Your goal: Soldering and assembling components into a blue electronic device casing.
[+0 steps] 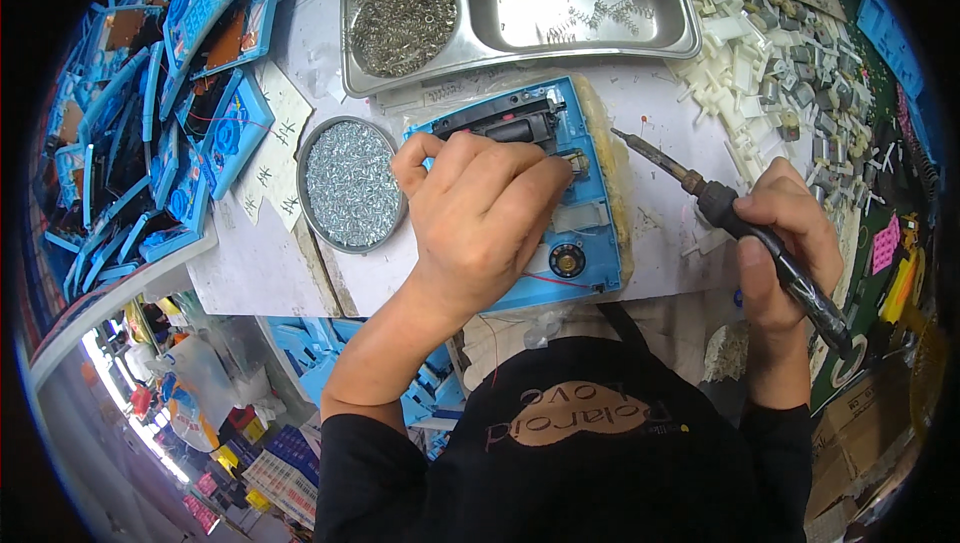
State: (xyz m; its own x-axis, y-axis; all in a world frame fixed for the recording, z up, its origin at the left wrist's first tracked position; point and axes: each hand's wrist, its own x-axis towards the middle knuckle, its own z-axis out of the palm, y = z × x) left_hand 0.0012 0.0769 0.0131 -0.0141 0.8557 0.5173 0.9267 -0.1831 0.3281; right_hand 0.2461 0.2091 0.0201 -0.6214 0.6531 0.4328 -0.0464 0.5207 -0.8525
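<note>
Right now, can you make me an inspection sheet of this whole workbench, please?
Surface: pale tabletop, with marked paper scraps on the left.
Job's things: blue casing, inner parts showing, including a round speaker; soldering iron.
Clutter: heaped blue casings, round dish of small metal pieces, steel tray, white plastic parts.
Hands: left hand over the blue casing, grip partly hidden; right hand holds the soldering iron.
Cables: thin red wire near the speaker.
Surroundings: cardboard at lower right.
</note>
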